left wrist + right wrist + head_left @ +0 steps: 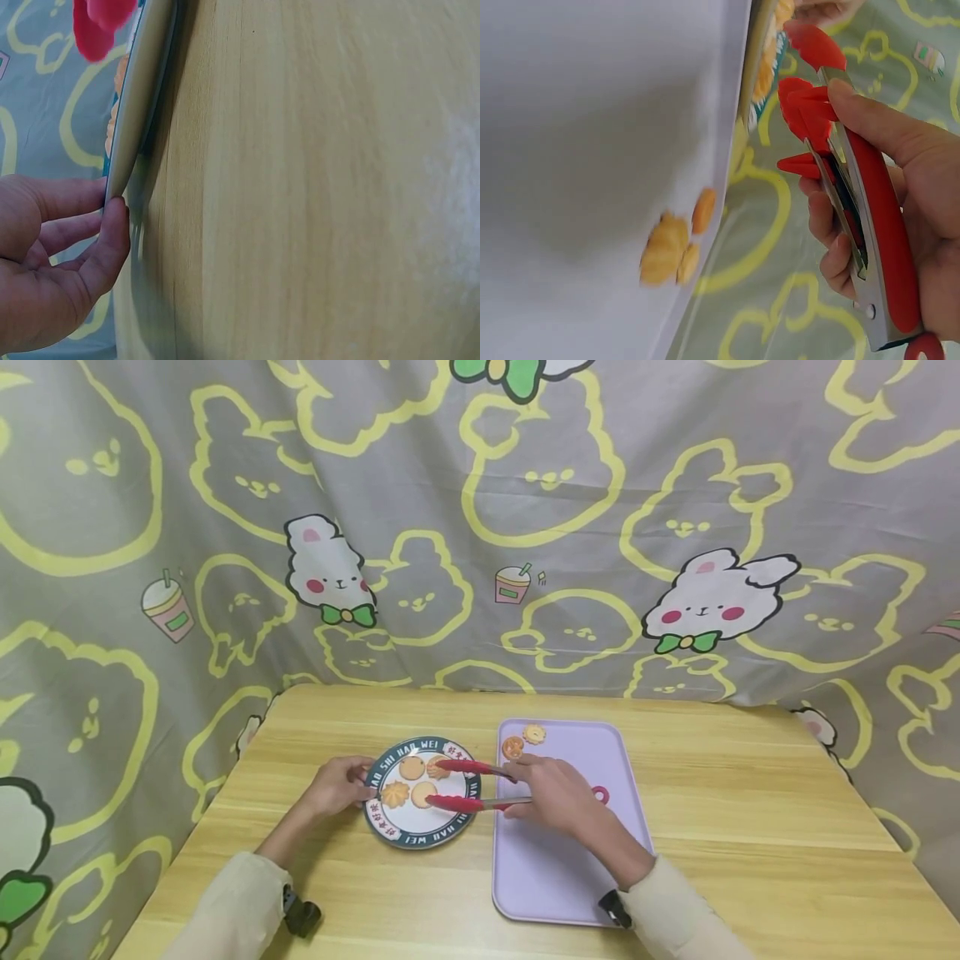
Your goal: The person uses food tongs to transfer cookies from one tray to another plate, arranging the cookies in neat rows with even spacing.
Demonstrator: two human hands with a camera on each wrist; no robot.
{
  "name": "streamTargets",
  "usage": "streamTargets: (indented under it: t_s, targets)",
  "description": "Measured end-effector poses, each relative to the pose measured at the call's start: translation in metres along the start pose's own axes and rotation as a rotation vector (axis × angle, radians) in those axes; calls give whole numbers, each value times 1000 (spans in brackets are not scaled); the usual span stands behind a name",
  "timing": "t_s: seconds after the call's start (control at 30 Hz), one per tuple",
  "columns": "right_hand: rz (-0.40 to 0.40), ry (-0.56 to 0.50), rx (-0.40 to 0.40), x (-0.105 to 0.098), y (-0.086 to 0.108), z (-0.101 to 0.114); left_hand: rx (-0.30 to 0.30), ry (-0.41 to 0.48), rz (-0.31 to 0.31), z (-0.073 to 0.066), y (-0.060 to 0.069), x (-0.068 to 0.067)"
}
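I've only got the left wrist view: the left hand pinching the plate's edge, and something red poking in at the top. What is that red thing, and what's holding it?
Observer: Those are the tips of a pair of tongs, held in the right hand.
Operator: I only see the dish edge-on. How many pieces of food can you count there?
Observer: Four cookies show on the plate in the head view.
Operator: Any more of those elsewhere?
Observer: Yes, to the right, in the far left corner of the purple tray.
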State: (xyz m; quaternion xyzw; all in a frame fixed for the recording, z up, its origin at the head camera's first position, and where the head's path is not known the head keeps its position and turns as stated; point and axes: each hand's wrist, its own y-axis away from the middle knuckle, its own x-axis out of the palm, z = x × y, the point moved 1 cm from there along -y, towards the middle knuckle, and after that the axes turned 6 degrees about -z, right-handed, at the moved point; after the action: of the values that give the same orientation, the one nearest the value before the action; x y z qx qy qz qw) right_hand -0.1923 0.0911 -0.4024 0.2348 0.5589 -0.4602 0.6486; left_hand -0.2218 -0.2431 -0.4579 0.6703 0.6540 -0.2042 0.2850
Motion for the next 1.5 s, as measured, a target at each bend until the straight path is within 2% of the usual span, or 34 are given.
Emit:
streamTargets:
  t_s: [0.27,0.47,0.63,0.93,1.07,1.33,1.5]
  targets:
    - [-5,4,164,-20,22,-35,5,-17,5,-3,1,-2]
    - [8,9,223,-30,39,-60,-2,-12,5,-2,1,-1]
    - [3,8,219,-37,57,-80,5,7,8,-2,1,-1]
    - [-78,18,162,-33,84,-106,10,-2,11,-2,2,-1]
    - [-97,17,156,-30,89,-112,14,0,13,-1,1,0]
    - [-75,1,188,-23,94,-119,-1,0,8,-2,1,1]
    - [-99,6,178,-22,94,-119,-6,-7,7,-1,0,1]
